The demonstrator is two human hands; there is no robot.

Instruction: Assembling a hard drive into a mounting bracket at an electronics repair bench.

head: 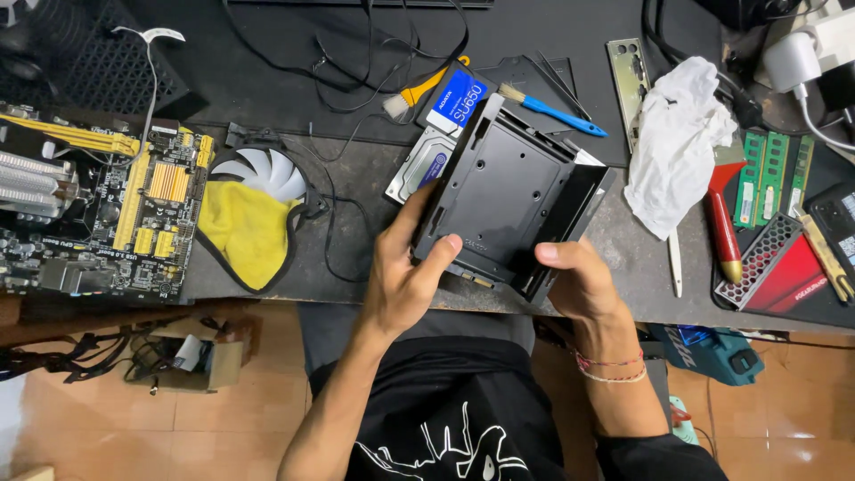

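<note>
Both hands grip a black metal drive cage [506, 200] — left hand [405, 276] closed on its near edge, right hand [577, 278] clasping its lower corner — above the desk [356, 178].

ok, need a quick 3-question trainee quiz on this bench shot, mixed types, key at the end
1. True or false: both hands grip the black drive bracket above the bench edge.
2. Multiple choice: the yellow cloth lies partly over which item? A) white-bladed fan B) red-handled tool C) blue-handled brush
3. Fill in: the green memory sticks lie to the ___ of the crumpled white cloth in the picture.

Key:
1. True. The left hand holds its left side and the right hand its lower right corner.
2. A
3. right
</note>
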